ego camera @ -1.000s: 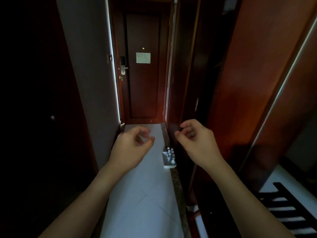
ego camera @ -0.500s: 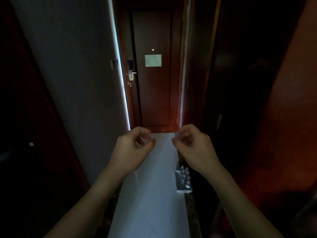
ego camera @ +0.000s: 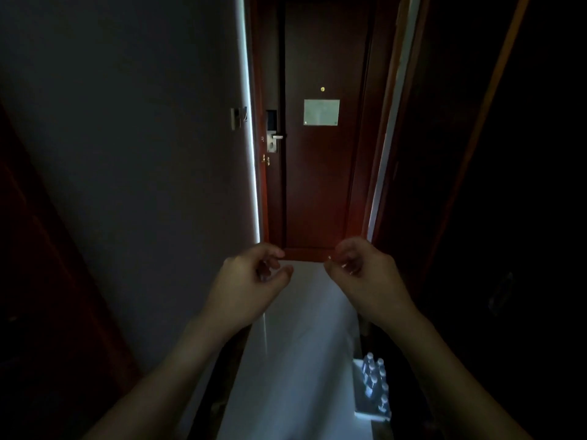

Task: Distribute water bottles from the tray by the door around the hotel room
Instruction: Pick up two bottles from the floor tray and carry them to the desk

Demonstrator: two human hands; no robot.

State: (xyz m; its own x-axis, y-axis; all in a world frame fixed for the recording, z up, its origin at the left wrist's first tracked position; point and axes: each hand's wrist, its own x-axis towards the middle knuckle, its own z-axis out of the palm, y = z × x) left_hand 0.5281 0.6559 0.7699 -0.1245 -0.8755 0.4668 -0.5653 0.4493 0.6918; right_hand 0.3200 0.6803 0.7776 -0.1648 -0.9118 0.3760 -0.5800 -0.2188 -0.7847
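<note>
A white tray (ego camera: 365, 413) lies on the pale floor by the right wall, low in the view. Several small clear water bottles (ego camera: 374, 381) stand upright in it. My left hand (ego camera: 251, 287) is raised in front of me, fingers loosely curled, holding nothing. My right hand (ego camera: 365, 277) is raised beside it, also loosely curled and empty. Both hands hang well above the tray; my right forearm passes just right of it.
A dark wooden door (ego camera: 320, 154) with a metal handle (ego camera: 273, 141) and a notice card (ego camera: 321, 112) closes the end of a narrow corridor. A grey wall (ego camera: 143, 154) runs on the left, dark wood panels (ego camera: 476, 154) on the right. The pale floor (ego camera: 295, 360) runs toward the door.
I have moved along the corridor toward the door. The tray has slid lower and nearer in view. Both hands stay raised and curled, a little closer together.
</note>
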